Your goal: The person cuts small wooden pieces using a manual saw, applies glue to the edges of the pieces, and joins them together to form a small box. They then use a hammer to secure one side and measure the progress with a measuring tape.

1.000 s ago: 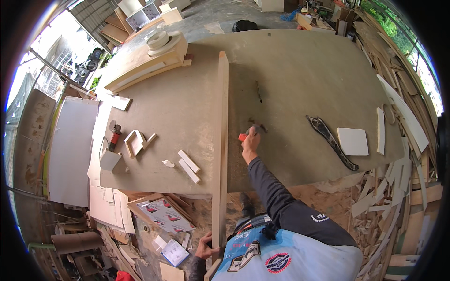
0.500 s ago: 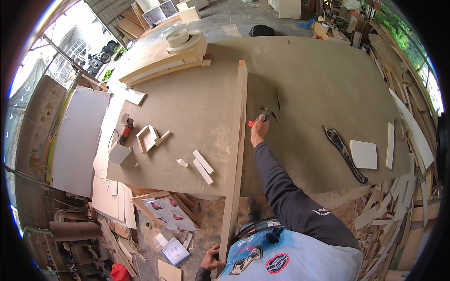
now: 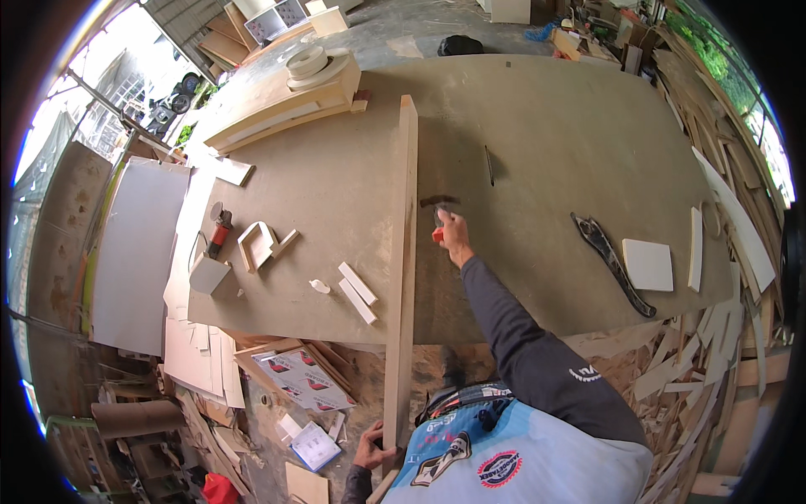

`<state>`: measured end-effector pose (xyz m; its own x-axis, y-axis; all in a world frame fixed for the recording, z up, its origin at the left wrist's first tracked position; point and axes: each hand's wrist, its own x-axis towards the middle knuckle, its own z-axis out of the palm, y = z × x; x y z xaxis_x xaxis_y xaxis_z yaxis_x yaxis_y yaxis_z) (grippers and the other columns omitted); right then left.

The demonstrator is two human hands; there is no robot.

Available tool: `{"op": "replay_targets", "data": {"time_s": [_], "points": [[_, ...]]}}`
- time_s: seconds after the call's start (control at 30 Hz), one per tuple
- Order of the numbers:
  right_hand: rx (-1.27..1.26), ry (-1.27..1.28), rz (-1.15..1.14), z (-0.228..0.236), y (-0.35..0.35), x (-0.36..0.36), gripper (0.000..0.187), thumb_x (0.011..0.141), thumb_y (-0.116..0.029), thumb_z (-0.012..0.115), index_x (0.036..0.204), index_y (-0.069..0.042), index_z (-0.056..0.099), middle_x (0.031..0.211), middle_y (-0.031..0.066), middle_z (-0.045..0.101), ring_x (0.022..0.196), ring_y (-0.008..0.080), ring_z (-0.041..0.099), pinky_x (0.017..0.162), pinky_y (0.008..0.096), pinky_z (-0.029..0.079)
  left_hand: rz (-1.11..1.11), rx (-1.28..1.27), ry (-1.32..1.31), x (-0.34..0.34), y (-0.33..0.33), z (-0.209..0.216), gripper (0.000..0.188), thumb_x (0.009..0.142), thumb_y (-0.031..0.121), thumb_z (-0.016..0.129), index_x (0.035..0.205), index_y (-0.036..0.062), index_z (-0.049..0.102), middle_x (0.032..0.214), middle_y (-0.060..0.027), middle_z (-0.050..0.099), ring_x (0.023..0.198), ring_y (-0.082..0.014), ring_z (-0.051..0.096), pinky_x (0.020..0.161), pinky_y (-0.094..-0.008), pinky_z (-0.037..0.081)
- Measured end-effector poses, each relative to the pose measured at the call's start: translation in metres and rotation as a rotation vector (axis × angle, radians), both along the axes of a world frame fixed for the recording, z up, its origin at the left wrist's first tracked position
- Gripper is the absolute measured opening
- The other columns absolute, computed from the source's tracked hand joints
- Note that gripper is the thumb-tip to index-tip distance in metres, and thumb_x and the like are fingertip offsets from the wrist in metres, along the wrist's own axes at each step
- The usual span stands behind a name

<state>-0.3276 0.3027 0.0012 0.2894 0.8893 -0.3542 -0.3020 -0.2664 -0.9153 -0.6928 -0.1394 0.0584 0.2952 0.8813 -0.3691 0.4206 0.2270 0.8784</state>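
A long, pale wooden beam (image 3: 404, 244) lies across the brown work table, its near end sticking out over the front edge. Around that near end, low beside my body, my left hand (image 3: 372, 448) is closed. My right hand (image 3: 454, 239) grips a hammer (image 3: 439, 202) with a dark head and some red on its handle. The hammer head is just right of the beam; whether it touches the wood I cannot tell. Beyond my right hand, a thin dark rod-like tool (image 3: 490, 165) rests on the table.
On the table's left are an angle grinder (image 3: 220, 232), a small wooden frame (image 3: 256, 247), a white bottle (image 3: 320, 286) and white strips (image 3: 358, 284). A box-like wooden piece (image 3: 285, 107) bears rolls of edging (image 3: 306, 63). At right lie a dark curved piece (image 3: 613, 265) and a white square (image 3: 647, 265).
My right hand has swung the hammer leftward, bringing its head close to the beam. The beam has shifted slightly left on the table, with my left hand still on its near end.
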Motion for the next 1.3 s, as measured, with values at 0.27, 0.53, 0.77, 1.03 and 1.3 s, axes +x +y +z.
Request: {"op": "replay_targets", "data": {"time_s": [0.27, 0.53, 0.77, 1.03, 1.3], "points": [[-0.055, -0.063, 0.122, 0.003, -0.173, 0.047, 0.037, 0.098, -0.048, 0.064, 0.083, -0.014, 0.059, 0.068, -0.0053, 0.052, 0.054, 0.0056, 0.052, 0.046, 0.0246, 0.042, -0.028, 0.294, 0.061, 0.053, 0.132, -0.002, 0.063, 0.065, 0.033, 0.083, 0.117, -0.0004, 0.073, 0.123, -0.0199, 0.065, 0.115, -0.0337, 0.064, 0.100, -0.0432, 0.050], [-0.014, -0.140, 0.035, 0.014, -0.257, 0.176, 0.029, 0.102, -0.031, 0.064, 0.090, -0.005, 0.062, 0.072, -0.0056, 0.050, 0.061, 0.0052, 0.052, 0.054, 0.0250, 0.044, -0.013, 0.463, 0.554, 0.196, 0.213, -0.006, 0.083, 0.067, 0.029, 0.084, 0.145, 0.0170, 0.059, 0.132, -0.0160, 0.055, 0.120, -0.0371, 0.056, 0.102, -0.0465, 0.050], [-0.064, -0.121, -0.213, 0.019, -0.306, 0.238, 0.028, 0.101, -0.032, 0.066, 0.095, -0.005, 0.063, 0.078, -0.0027, 0.056, 0.060, 0.0080, 0.055, 0.054, 0.0252, 0.047, -0.119, 0.483, 0.987, 0.264, 0.199, -0.052, 0.096, 0.076, 0.027, 0.082, 0.158, 0.0109, 0.035, 0.143, -0.0291, 0.044, 0.125, -0.0472, 0.049, 0.094, -0.0491, 0.054], [-0.078, -0.112, -0.218, 0.004, -0.342, 0.242, 0.034, 0.103, -0.040, 0.063, 0.095, -0.007, 0.062, 0.078, 0.0006, 0.060, 0.059, 0.0083, 0.057, 0.049, 0.0253, 0.044, -0.208, 0.411, 0.778, 0.246, 0.194, -0.002, 0.060, 0.099, 0.043, 0.059, 0.152, 0.0171, 0.049, 0.113, -0.0260, 0.053, 0.102, -0.0436, 0.062, 0.084, -0.0509, 0.053], [-0.145, -0.945, -0.263, -0.008, -0.313, 0.236, 0.045, 0.104, -0.036, 0.062, 0.126, 0.003, 0.068, 0.111, 0.0179, 0.066, 0.096, 0.0296, 0.066, 0.081, 0.0403, 0.053, 0.082, 0.404, 0.305, 0.231, 0.209, 0.083, 0.045, 0.099, 0.026, 0.058, 0.139, 0.0052, 0.060, 0.110, -0.0238, 0.064, 0.095, -0.0408, 0.065, 0.088, -0.0466, 0.051]]}}
